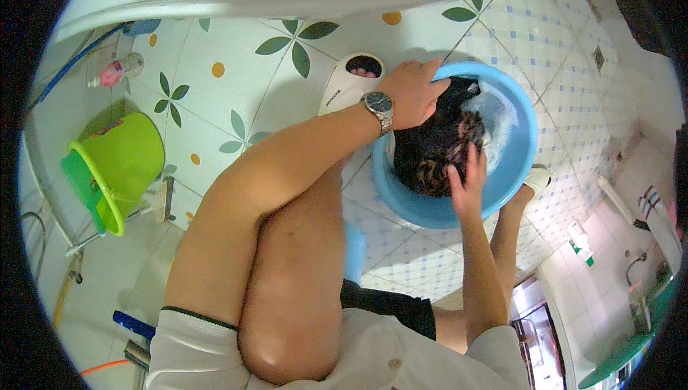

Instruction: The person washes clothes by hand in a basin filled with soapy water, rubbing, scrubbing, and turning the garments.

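A round light-blue basin (527, 150) stands on the tiled floor before me, holding soapy water and a wet dark cloth with brown patches (437, 143). My left hand (417, 95), with a metal watch (378, 106) on its wrist, reaches over the basin's left rim. Its fingers curl onto the black part of the cloth, their grip partly hidden. Lower in the basin, my right hand (467, 186) holds the patterned part between thumb and fingers. White suds (502, 114) float along the right side of the water.
My feet in white slippers (344, 93) flank the basin. A lime-green bucket (132, 161) lies tipped at the left, near a pink-and-clear bottle (118, 71). Part of something light blue (355, 250) shows beneath my leg. A white bottle (579, 239) is at the right.
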Demonstrator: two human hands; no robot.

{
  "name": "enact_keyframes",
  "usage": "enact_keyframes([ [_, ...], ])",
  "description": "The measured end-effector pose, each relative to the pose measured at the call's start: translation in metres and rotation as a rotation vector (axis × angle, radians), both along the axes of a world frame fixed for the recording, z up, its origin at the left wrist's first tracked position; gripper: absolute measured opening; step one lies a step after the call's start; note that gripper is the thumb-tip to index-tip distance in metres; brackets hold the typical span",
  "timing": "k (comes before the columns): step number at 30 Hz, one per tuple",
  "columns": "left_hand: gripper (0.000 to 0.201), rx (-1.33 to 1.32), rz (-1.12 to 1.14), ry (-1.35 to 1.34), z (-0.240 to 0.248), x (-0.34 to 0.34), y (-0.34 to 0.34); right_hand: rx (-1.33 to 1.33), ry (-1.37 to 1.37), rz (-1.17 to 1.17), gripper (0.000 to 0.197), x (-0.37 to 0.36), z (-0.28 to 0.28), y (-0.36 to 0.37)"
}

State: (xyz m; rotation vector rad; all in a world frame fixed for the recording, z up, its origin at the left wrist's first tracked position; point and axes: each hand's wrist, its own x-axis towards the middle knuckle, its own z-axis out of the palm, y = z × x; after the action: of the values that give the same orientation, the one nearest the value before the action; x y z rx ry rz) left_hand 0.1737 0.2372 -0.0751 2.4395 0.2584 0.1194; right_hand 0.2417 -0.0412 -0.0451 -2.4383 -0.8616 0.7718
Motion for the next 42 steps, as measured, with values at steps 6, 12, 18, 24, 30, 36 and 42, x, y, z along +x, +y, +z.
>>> enact_keyframes([
  [6,0.041,0.058,-0.017,-0.003,-0.002,0.002,-0.003,-0.158,-0.381,0.073,0.059,-0.001,-0.110,0.008],
  [12,0.044,0.088,-0.035,0.036,-0.001,0.004,-0.001,-0.258,-0.418,0.149,0.057,0.005,-0.103,0.009],
  [18,0.044,0.124,-0.015,0.056,-0.001,0.000,-0.001,-0.480,-0.163,0.342,0.054,0.033,-0.052,0.045],
  [24,0.043,0.118,-0.021,0.008,-0.001,0.005,-0.002,-0.426,-0.206,0.589,0.049,0.097,-0.067,0.051],
  [30,0.043,0.114,-0.012,0.003,-0.001,0.002,0.000,-0.466,-0.233,0.543,0.030,0.100,-0.080,0.075],
  [36,0.044,0.086,-0.023,0.067,0.001,0.005,0.000,-0.616,-0.208,0.563,0.041,0.103,-0.084,0.077],
  [42,0.043,0.105,-0.016,0.031,-0.001,0.004,-0.002,-0.653,-0.213,0.551,0.040,0.103,-0.088,0.076],
])
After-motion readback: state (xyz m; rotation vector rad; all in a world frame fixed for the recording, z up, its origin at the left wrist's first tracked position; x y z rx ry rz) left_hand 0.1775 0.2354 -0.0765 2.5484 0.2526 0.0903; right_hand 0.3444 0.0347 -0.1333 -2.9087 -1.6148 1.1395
